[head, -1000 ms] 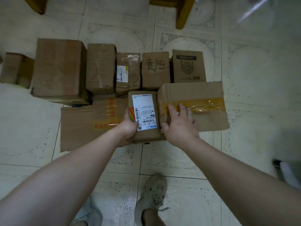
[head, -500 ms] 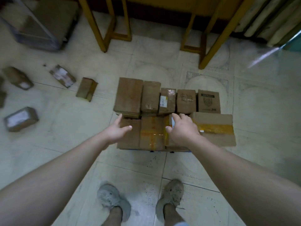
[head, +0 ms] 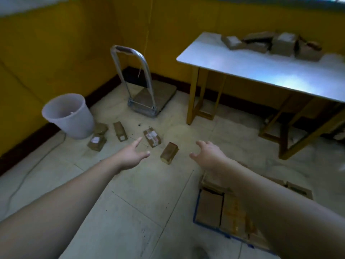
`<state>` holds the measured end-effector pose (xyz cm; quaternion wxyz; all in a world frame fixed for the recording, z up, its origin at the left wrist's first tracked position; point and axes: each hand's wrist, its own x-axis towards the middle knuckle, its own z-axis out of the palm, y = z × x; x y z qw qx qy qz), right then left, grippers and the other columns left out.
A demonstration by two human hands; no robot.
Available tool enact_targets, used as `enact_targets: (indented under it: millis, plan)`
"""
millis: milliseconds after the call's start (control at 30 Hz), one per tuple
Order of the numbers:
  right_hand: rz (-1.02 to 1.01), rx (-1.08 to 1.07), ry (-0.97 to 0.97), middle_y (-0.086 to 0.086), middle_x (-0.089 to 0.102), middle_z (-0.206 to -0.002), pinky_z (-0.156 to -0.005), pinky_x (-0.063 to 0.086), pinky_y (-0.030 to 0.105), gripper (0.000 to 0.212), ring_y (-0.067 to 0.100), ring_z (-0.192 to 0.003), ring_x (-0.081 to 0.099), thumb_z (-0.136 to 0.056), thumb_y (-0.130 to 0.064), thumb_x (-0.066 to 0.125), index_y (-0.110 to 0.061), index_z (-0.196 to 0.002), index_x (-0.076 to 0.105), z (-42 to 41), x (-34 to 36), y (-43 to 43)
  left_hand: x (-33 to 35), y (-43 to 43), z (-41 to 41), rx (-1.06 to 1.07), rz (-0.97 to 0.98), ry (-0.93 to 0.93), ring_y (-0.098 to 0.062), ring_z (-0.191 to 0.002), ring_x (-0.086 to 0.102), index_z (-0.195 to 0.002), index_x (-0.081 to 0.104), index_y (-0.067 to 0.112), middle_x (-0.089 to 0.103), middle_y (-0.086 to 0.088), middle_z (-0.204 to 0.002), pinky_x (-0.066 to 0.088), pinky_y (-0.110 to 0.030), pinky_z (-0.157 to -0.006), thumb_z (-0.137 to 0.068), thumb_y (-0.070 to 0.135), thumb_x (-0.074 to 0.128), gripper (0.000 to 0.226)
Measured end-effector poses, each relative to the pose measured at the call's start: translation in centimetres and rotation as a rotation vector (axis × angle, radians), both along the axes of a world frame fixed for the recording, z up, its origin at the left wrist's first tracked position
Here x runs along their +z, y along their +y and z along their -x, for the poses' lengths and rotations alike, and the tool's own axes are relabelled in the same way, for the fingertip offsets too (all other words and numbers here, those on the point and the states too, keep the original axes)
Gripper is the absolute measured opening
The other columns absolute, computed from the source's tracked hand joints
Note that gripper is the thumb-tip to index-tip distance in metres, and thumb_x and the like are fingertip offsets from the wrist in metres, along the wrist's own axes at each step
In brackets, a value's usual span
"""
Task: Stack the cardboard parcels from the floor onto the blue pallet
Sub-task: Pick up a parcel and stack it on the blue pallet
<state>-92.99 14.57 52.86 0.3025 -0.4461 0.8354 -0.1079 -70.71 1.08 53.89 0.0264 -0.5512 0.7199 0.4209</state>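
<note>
Several small cardboard parcels lie loose on the tiled floor ahead. The nearest brown parcel (head: 169, 152) sits between my two hands. A taped parcel with a label (head: 152, 137) lies just behind it, a narrow one (head: 120, 131) further left, and two more (head: 97, 142) beside the bucket. My left hand (head: 133, 155) and my right hand (head: 209, 153) both reach forward, fingers spread, holding nothing and touching nothing. The blue pallet (head: 197, 208) with stacked parcels (head: 210, 207) is at the lower right, partly hidden by my right forearm.
A white plastic bucket (head: 68, 115) stands by the yellow wall at left. A folding hand trolley (head: 147, 94) is parked in the corner. A white-topped table (head: 261, 70) with wooden legs carries several more parcels (head: 280, 43). A cable (head: 28, 171) runs along the floor at left.
Both hands have left the parcels on the pallet. My view has swung up and left from the pallet to the loose parcels on the floor, and both arms now reach toward them.
</note>
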Motion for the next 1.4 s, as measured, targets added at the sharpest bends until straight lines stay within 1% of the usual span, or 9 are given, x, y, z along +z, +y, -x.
enact_targets:
  millis: [100,233,367,467,633,733,967,1100,1400]
  plan:
    - [0.020,0.088,-0.010,0.010,0.035,-0.149,-0.103,0.041,0.047,0.065,0.032,-0.132,0.039,-0.093,-0.047,0.051,-0.025,-0.149,0.027,-1.2,1.8,-4.5,2.3,-3.8,-3.0,0.040,0.066,0.028,-0.025,-0.139,0.028,-0.150,0.015,0.030,0.024,-0.004,-0.155,0.029,-0.034,-0.104,-0.091,0.041,0.057,0.074]
    - [0.019,0.084,0.012,0.007,0.037,-0.148,-0.098,0.045,0.042,0.068,0.030,-0.129,0.043,-0.090,-0.048,0.056,-0.027,-0.148,0.029,-2.2,2.8,-11.4,4.0,-9.5,-6.1,0.069,0.105,-0.004,-0.026,-0.130,0.041,-0.150,0.018,0.027,0.039,-0.010,-0.147,0.037,-0.033,-0.095,-0.090,0.041,0.058,0.074]
    - [0.041,0.085,-0.014,0.008,0.042,-0.143,-0.089,0.048,0.037,0.067,0.027,-0.120,0.049,-0.089,-0.049,0.058,-0.026,-0.146,0.032,-2.6,2.9,-18.6,5.0,-15.9,-8.2,0.146,0.160,-0.027,-0.024,-0.136,0.032,-0.149,0.020,0.026,0.027,-0.004,-0.154,0.032,-0.033,-0.101,-0.089,0.040,0.059,0.073]
    - [0.034,0.146,-0.025,0.009,0.045,-0.137,-0.079,0.048,0.031,0.063,0.022,-0.104,0.052,-0.090,-0.048,0.058,-0.021,-0.142,0.038,-3.5,3.1,-24.2,5.3,-20.1,-10.1,0.213,0.189,-0.050,-0.026,-0.136,0.031,-0.149,0.020,0.025,0.027,-0.006,-0.153,0.031,-0.034,-0.102,-0.090,0.040,0.059,0.072]
    - [0.006,0.215,0.012,0.010,0.047,-0.136,-0.089,0.052,0.038,0.060,0.026,-0.111,0.054,-0.092,-0.045,0.056,-0.019,-0.143,0.038,-7.9,3.6,-32.8,4.7,-27.3,-14.7,0.268,0.182,-0.069,-0.026,-0.136,0.032,-0.149,0.020,0.025,0.027,-0.007,-0.153,0.030,-0.037,-0.105,-0.090,0.038,0.059,0.071]
    - [-0.003,0.235,0.035,0.009,0.049,-0.132,-0.089,0.052,0.041,0.059,0.025,-0.106,0.057,-0.092,-0.047,0.053,-0.018,-0.141,0.038,-10.7,2.7,-38.0,3.3,-32.7,-17.8,0.266,0.151,-0.058,-0.027,-0.134,0.035,-0.149,0.020,0.026,0.029,-0.008,-0.152,0.033,-0.041,-0.107,-0.090,0.038,0.060,0.072]
    - [-0.063,0.114,-0.002,0.010,0.051,-0.136,-0.087,0.054,0.038,0.062,0.024,-0.104,0.061,-0.093,-0.047,0.052,-0.016,-0.145,0.036,-20.3,-1.8,-48.7,-1.1,-46.3,-26.1,0.169,0.068,-0.074,-0.026,-0.135,0.034,-0.149,0.021,0.025,0.029,-0.007,-0.152,0.032,-0.038,-0.106,-0.089,0.039,0.060,0.072]
    - [-0.121,0.075,-0.090,0.008,0.047,-0.142,-0.096,0.049,0.036,0.065,0.024,-0.118,0.054,-0.092,-0.048,0.054,-0.019,-0.147,0.033,-25.7,-3.6,-53.0,-2.3,-52.9,-30.6,0.095,-0.007,-0.155,-0.026,-0.134,0.035,-0.149,0.021,0.026,0.029,-0.007,-0.152,0.033,-0.035,-0.103,-0.088,0.041,0.060,0.074]
    - [-0.172,-0.036,-0.126,0.011,0.043,-0.146,-0.104,0.042,0.039,0.064,0.027,-0.129,0.046,-0.093,-0.044,0.054,-0.017,-0.147,0.031,-26.8,-8.2,-63.9,-7.1,-65.6,-31.3,0.062,-0.093,-0.186,-0.029,-0.131,0.038,-0.148,0.022,0.028,0.032,-0.008,-0.150,0.035,-0.039,-0.103,-0.089,0.042,0.059,0.071]
